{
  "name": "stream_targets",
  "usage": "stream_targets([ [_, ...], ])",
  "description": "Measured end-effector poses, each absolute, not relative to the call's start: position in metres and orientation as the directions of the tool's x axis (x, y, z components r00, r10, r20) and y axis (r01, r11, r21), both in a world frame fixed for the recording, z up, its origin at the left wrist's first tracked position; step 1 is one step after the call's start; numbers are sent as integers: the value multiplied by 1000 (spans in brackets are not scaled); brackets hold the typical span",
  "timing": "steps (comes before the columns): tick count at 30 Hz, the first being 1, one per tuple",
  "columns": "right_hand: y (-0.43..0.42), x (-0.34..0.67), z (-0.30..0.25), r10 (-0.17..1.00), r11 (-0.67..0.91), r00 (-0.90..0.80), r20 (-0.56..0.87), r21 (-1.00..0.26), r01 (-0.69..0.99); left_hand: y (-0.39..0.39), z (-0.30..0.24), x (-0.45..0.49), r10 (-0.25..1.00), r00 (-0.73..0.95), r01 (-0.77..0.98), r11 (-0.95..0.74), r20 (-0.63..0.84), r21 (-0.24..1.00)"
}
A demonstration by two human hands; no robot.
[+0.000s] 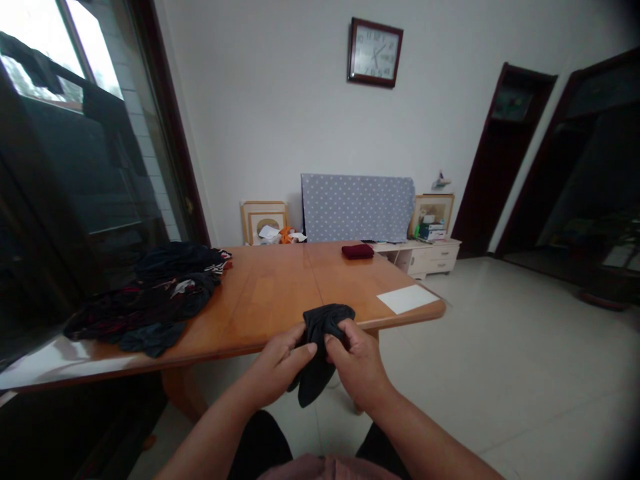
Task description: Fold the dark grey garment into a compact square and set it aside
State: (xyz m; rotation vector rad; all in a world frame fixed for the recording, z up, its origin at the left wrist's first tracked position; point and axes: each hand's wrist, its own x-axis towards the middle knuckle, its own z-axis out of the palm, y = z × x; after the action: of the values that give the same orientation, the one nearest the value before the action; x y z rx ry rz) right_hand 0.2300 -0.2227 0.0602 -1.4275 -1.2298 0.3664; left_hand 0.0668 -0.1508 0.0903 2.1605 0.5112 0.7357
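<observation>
Bunched between my two hands is a dark, soft piece of clothing [318, 373], its exact kind unclear in the folds. My left hand [285, 363] grips its left side, thumb across the front. On the other side my right hand [357, 357] pinches the cloth between thumb and curled fingers. The garment hangs at the near edge of the wooden table [273, 293], its lower end dangling in front of that edge. A heap of dark clothes [150, 293] lies at the table's left end. Toward the far right edge sits a folded dark red cloth [357, 251].
A white sheet [407, 299] lies on the table's right corner. Behind the table stand a low white cabinet [433, 259], a panel under a dotted blue-grey cover [357, 208] and framed pictures [265, 217]. A wall clock [375, 53] hangs above. Tiled floor [500, 347] extends to the right.
</observation>
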Motion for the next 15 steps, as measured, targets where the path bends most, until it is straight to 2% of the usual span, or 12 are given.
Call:
stream_targets([
  [5,-225,228,61,818,214,381,430,-843,493,-145,91,70,650,685,200,-603,330,772],
  [15,-228,228,63,819,186,386,423,-834,520,-149,88,71,630,690,298,-696,357,653],
])
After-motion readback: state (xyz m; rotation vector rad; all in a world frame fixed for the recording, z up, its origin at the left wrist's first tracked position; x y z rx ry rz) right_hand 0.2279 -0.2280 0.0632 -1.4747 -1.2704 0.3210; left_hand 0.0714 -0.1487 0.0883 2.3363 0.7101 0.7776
